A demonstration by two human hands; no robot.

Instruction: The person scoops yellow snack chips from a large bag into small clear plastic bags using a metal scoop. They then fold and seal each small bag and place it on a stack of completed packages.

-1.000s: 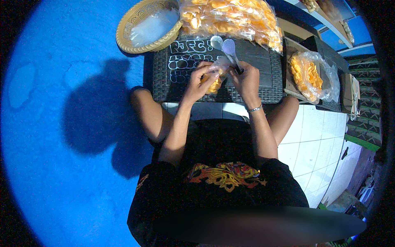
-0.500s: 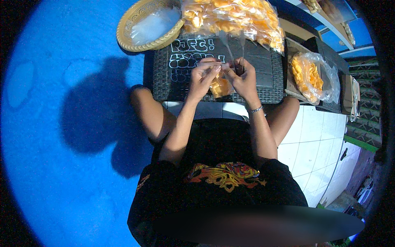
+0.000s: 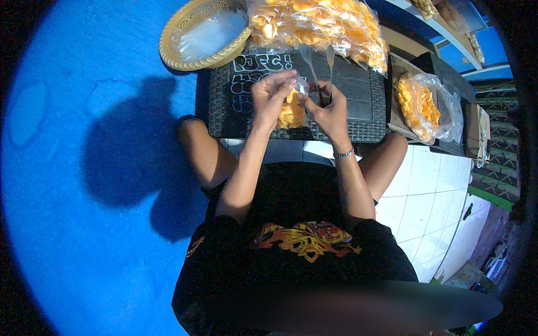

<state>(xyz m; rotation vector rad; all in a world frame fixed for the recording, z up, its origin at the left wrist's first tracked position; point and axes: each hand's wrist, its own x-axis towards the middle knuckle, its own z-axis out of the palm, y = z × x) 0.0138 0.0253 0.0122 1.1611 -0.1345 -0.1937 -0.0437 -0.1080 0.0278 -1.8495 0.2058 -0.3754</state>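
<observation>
A small clear plastic bag with orange chips [image 3: 291,115] hangs upright over the near edge of a black woven table. My left hand [image 3: 269,101] is closed, pinching the top of the bag from the left. In my closed right hand [image 3: 332,113] is a pair of metal tongs [image 3: 330,58], their two tips pointing away from me and spread apart. The right thumb and fingertips are at the bag's top too; whether they grip its plastic I cannot tell.
Filled bags of orange chips [image 3: 316,25] are piled at the table's far side. A tan woven basket [image 3: 166,47] holding clear plastic bags stands far left. At the right, a large open plastic bag of chips [image 3: 417,106] lies in a box. The black woven table [image 3: 358,101] carries white lettering.
My left hand has shifted slightly left, with the top of the bag. The bag has moved a little left and stands more upright. The tongs are still in my right hand.
</observation>
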